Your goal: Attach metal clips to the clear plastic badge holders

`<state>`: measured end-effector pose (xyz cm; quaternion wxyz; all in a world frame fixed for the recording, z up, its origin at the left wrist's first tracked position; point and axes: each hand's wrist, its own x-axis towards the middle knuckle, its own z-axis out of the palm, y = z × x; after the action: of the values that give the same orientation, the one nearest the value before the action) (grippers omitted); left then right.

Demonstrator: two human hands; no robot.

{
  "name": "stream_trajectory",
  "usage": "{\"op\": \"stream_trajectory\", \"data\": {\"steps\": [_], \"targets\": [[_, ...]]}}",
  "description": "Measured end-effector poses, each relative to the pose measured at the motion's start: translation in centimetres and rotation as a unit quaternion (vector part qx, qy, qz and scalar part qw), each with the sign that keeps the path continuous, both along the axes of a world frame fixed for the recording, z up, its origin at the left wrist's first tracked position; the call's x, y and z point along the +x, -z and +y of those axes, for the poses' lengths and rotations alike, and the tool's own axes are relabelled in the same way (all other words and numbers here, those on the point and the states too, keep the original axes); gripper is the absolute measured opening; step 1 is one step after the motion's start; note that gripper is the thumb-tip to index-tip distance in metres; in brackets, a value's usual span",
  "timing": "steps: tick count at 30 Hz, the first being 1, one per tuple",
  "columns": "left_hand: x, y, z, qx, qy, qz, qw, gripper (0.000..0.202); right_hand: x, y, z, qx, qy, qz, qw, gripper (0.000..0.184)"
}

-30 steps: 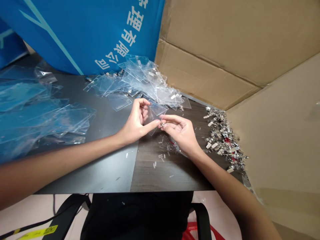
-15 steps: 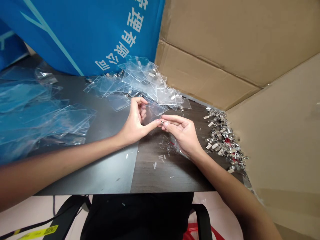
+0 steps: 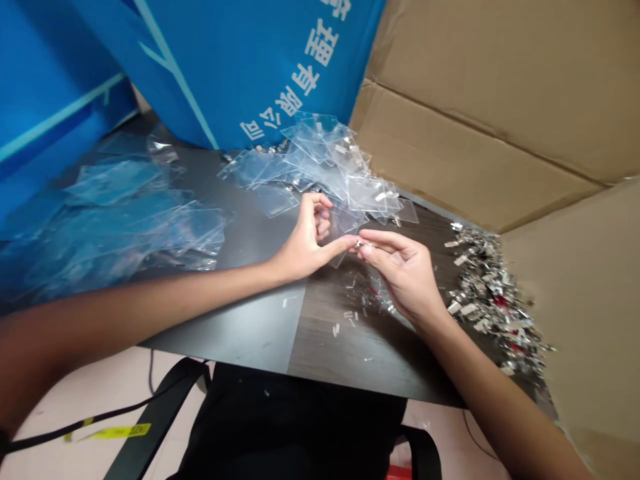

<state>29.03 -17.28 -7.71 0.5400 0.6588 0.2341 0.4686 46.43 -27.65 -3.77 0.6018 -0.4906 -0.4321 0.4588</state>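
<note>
My left hand (image 3: 311, 241) is closed on a clear plastic badge sleeve (image 3: 341, 248), its fingers curled and its thumb stretched toward the right. My right hand (image 3: 406, 268) pinches a small metal clip (image 3: 359, 244) between thumb and forefinger. Both thumb tips meet at the clip, against the sleeve's edge. Fingers partly cover the clip, so whether it is fastened to the sleeve cannot be made out. Just beyond my hands lies a pile of clear sleeves with clips (image 3: 315, 157).
At the left lies a stack of clear plastic sleeves (image 3: 145, 220). A heap of metal clips (image 3: 493, 300) runs along the right edge. Small clear plastic bits (image 3: 353, 317) are scattered on the dark table (image 3: 250, 327). A cardboard panel (image 3: 475, 153) and blue printed panel (image 3: 240, 67) stand behind.
The view has turned, so everything appears shifted to the right. Both hands keep nearly the same pose around the sleeve and clip.
</note>
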Motion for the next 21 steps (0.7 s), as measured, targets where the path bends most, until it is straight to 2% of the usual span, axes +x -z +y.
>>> {"op": "stream_trajectory", "data": {"steps": [9,15,21], "targets": [[-0.5,-1.0,-0.5,-0.052,0.057,0.000,0.997,0.062,-0.1,0.2,-0.3,0.008,0.002,-0.027,1.000,0.033],[-0.7,-1.2,-0.9,-0.037,0.009,0.025,0.999,0.066,-0.6,0.1,-0.4,0.025,0.025,-0.047,0.998,0.036],[-0.8,-0.8,-1.0,0.015,-0.005,0.043,0.999,0.065,-0.9,0.0,-0.5,0.049,0.060,-0.125,0.989,0.016]]}}
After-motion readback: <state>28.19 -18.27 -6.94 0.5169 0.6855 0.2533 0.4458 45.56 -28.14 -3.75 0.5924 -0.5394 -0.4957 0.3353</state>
